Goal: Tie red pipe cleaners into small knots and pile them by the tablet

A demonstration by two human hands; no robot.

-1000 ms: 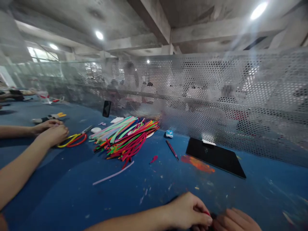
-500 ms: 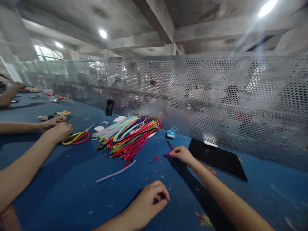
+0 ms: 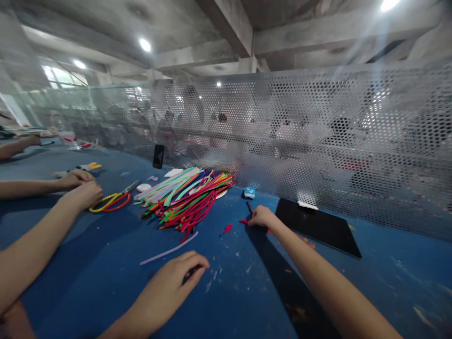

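Note:
My left hand (image 3: 176,282) hovers over the front middle of the blue table (image 3: 219,301), its thumb and fingertips drawn together; nothing can be made out between them. Farther back, my right hand (image 3: 262,216) reaches down by a dark pen-like stick (image 3: 249,207) and a small pink piece (image 3: 243,221). Its fingertips are closed, and what they hold is too small to tell. A second pink piece (image 3: 226,229) lies between the hands. Left of it is a heap of coloured fuzzy stems (image 3: 190,197), with a single lilac stem (image 3: 169,249) in front.
A black tablet (image 3: 318,226) lies at the right, below a perforated metal screen (image 3: 300,141). A small blue packet (image 3: 249,192) and a phone (image 3: 158,156) are near the screen. Scissors (image 3: 116,200) lie beside another person's hands (image 3: 83,188) at the left.
My left hand has moved left, away from the pink pieces. My right hand has shifted slightly up and left beside the dark stick. The view has tilted a little.

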